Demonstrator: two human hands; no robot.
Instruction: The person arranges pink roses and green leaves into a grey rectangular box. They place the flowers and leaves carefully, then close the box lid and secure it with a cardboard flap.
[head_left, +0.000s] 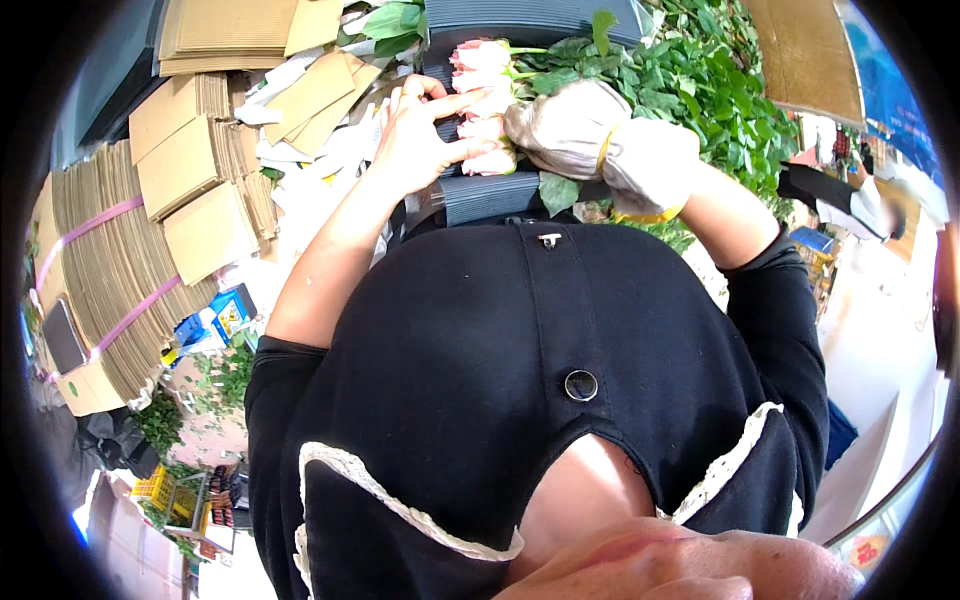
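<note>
Pink roses (480, 67) lie side by side in a row on a dark ribbed surface (495, 196), their blooms pointing left and their leafy stems running right. Bare, with thumb and fingers spread, my left hand (420, 127) reaches across from the left; its fingertips touch the blooms. My right hand (574, 127) wears a pale, soiled fabric glove with a yellow band at the wrist. It lies against the right side of the blooms, over the stems just below the heads. The glove's fingers are bunched and partly hidden, so whether they grip a stem cannot be told.
Strapped stacks of cardboard (112, 255) and loose cardboard pieces (311, 101) stand at the left. A large heap of green foliage (720, 112) lies at the right of the roses. A brown board (806, 60) is at the upper right. Another person (847, 199) is farther off at the right.
</note>
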